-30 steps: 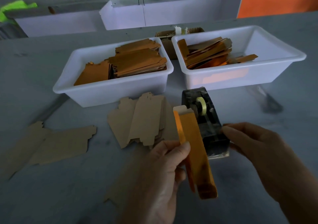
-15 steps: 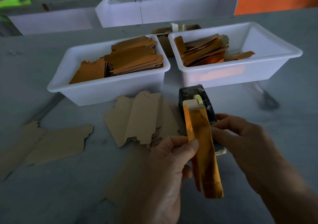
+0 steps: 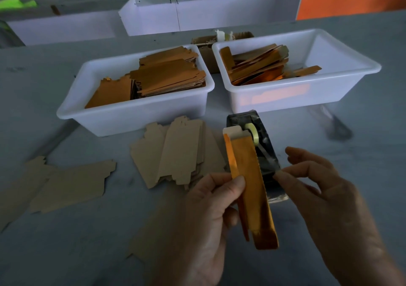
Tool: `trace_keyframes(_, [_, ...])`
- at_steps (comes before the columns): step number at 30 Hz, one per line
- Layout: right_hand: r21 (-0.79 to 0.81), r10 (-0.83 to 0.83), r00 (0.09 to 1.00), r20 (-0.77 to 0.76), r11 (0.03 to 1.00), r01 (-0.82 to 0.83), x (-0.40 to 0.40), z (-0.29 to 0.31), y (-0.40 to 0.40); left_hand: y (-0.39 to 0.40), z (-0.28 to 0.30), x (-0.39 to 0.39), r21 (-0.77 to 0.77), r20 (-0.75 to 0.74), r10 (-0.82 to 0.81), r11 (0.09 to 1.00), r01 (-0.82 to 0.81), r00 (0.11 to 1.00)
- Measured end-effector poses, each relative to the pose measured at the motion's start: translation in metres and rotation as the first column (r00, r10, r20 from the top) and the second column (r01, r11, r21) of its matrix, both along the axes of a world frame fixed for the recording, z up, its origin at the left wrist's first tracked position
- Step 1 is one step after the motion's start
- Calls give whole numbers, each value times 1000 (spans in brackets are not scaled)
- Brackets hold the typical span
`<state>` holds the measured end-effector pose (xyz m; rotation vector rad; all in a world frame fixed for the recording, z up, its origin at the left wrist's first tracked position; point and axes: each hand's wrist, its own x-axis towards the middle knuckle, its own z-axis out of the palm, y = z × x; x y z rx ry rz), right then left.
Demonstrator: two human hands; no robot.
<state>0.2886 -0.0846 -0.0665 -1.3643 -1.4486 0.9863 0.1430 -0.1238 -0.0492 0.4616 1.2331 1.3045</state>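
Left hand grips the folded orange carton upright. Right hand, just beside it, has thumb and forefinger meeting at the tape dispenser; whether they hold tape cannot be told.

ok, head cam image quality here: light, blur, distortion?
Head view: dim, cold bluish cast, both the left hand and right hand dark. Head view: soft sheen on the orange carton, no hard glare. Head view: the dark object right of the tape dispenser is smeared; wide-angle stretch skews the right tub.
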Motion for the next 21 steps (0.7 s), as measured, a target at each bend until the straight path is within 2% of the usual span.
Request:
trace_keyframes(2, [46,-2,1000,28,999,1,-3,-1,-4,1,1,3,10,-30,-22,1000,23,999])
trace_keyframes(11, [20,-22,993,-116,1000,24,-5,-17,-15,1,0,7,45,-108,-47,998,52,993])
trace_keyframes(16, [103,-35,996,-79,994,43,-9,-18,-16,2,4,3,73,-160,-95,991,108,983])
trace_keyframes(21, [130,-48,998,-48,990,54,-10,-24,-18,5,7,4,81,-326,-135,982,170,936])
